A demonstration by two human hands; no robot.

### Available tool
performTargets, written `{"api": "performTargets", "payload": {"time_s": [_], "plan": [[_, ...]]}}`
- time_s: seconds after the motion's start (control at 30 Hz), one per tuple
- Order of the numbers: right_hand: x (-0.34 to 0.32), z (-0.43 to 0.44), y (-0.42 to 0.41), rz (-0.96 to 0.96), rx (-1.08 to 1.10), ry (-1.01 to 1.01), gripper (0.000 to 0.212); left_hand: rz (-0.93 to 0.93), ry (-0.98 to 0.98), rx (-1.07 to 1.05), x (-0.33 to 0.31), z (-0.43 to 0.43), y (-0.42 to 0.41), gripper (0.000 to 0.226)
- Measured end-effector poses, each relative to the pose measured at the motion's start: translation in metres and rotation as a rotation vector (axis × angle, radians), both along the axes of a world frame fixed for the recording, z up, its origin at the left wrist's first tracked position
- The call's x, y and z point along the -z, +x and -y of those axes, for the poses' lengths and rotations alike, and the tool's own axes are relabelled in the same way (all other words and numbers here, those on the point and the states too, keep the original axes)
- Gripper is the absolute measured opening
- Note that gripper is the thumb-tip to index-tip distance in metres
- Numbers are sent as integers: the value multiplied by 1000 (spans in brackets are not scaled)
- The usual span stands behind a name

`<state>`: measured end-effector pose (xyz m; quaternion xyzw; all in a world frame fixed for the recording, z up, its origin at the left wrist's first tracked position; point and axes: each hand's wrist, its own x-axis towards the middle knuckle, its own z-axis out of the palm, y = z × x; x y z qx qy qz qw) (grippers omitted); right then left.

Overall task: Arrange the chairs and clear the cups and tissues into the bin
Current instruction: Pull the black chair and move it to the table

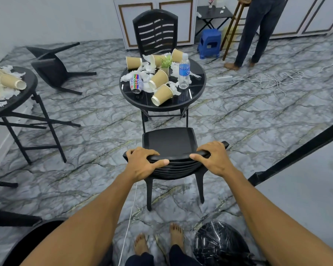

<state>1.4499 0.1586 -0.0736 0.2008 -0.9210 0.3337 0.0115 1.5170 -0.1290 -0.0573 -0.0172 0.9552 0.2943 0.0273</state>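
Head view — both hands [144,162] [212,159] gripping chair back [174,157]

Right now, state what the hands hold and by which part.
Both the left hand and right hand grip the black chair by its backrest's top rail.

Head-height view, forward and down

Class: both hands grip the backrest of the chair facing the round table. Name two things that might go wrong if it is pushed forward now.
1. The chair may bump the round table, likely rolling the tipped paper cup off its near edge.
2. The upright water bottle might topple from the jolt.
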Motion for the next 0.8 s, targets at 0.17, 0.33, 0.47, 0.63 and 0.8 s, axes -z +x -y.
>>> {"api": "performTargets", "payload": {"time_s": [0.17, 0.33, 0.47, 0.63, 0.8], "plan": [[8, 10, 17, -40, 25, -20, 50, -33, 25, -38, 1, 11, 9, 68], [7, 12, 21, -29, 43, -10, 57, -25, 77, -46, -2, 14, 10, 64], [4, 14, 33, -17, 48, 16, 62, 5, 72, -44, 0, 16, 19, 66], [-1, 14, 35, -2, 43, 16, 60, 43, 54, -17, -2, 17, 20, 67], [-10, 10, 29, 94, 45, 30, 53, 121, 67, -3, -7, 14, 13, 62]]}}
